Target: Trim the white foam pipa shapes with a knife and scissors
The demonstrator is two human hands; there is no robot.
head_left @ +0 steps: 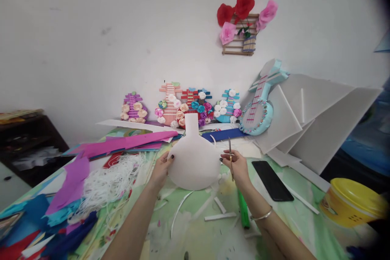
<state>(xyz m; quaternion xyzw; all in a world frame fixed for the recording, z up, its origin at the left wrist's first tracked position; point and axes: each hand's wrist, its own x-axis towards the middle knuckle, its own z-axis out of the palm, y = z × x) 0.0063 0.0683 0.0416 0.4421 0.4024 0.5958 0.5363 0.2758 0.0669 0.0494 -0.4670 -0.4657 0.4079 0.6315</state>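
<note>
I hold up a white foam cut-out shaped like a guitar body with a short neck (193, 152) over the table. My left hand (161, 169) grips its left edge, thumb on the front. My right hand (236, 165) pinches its right edge and also holds a pair of scissors (230, 156), whose blades point up. White foam trimmings (219, 216) lie on the table below the cut-out.
Finished paper guitars with flowers (183, 107) stand along the wall. White foam sheets (319, 122) lean at the right. A black phone (272, 180), a green tube (243, 211) and a yellow container (353, 201) lie right; coloured paper scraps (76, 178) lie left.
</note>
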